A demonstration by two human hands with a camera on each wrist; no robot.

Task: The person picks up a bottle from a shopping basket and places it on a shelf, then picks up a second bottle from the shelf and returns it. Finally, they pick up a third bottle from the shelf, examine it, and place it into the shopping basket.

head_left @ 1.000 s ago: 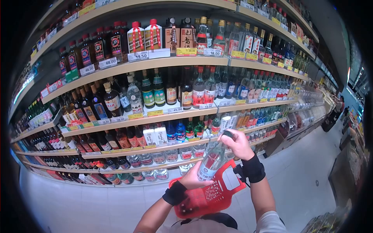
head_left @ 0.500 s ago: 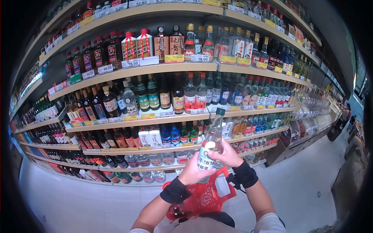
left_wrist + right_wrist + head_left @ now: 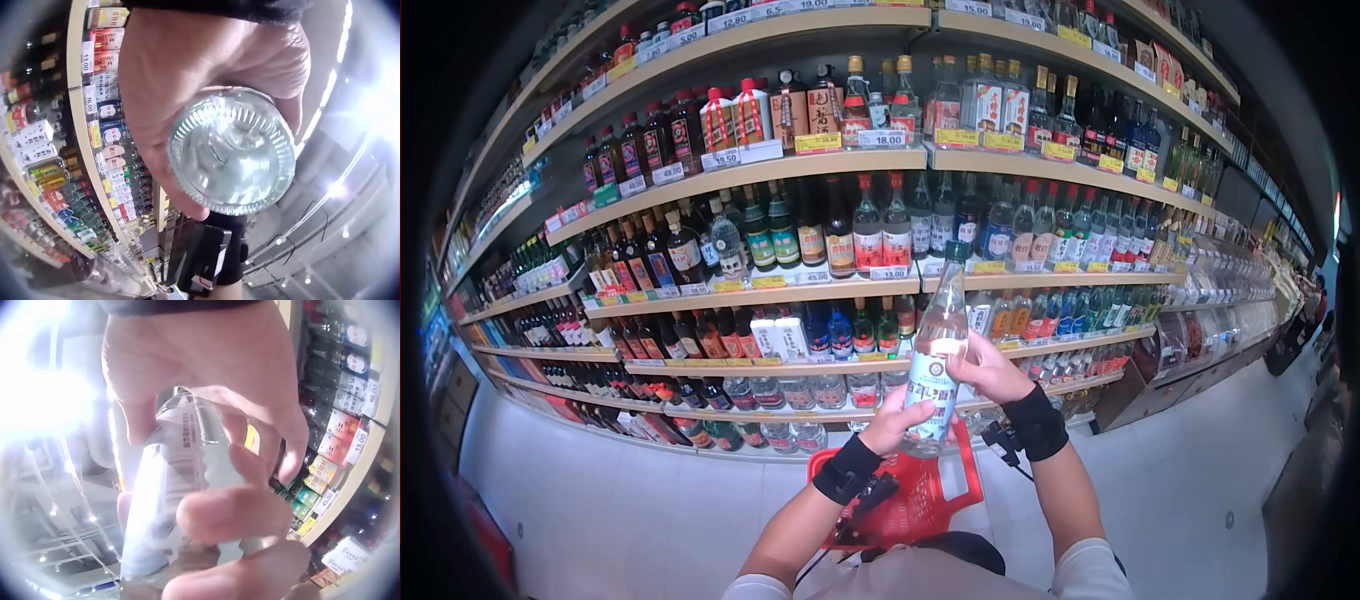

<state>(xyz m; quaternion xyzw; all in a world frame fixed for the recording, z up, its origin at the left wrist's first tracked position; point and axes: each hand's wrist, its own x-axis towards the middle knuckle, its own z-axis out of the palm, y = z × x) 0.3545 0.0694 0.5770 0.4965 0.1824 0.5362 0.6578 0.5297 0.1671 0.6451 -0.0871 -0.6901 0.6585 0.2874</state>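
Observation:
A clear glass bottle (image 3: pixel 945 320) with a dark green cap and a pale label stands nearly upright between both hands in the head view. My left hand (image 3: pixel 895 418) grips its lower body, thumb across the label's lower part. The right hand (image 3: pixel 988 372) holds it higher up from the right, thumb on the label's edge. In the left wrist view the ribbed bottle base (image 3: pixel 234 153) faces the camera, with the left hand (image 3: pixel 181 69) curled round it. The right wrist view shows a barcode on the label (image 3: pixel 165 481) beneath the right hand (image 3: pixel 212 356).
A red shopping basket (image 3: pixel 975 490) sits below the hands, with dark items inside. Ahead, long shelves (image 3: pixel 800 290) carry rows of liquor bottles and price tags. Clear bins (image 3: pixel 1200 335) continue along the right side, and pale floor tiles (image 3: pixel 650 500) lie below.
My right hand has gone from the bottle's cap down to its body. The bottle has turned more upright, its label now towards the head camera. The head view has swung slightly right.

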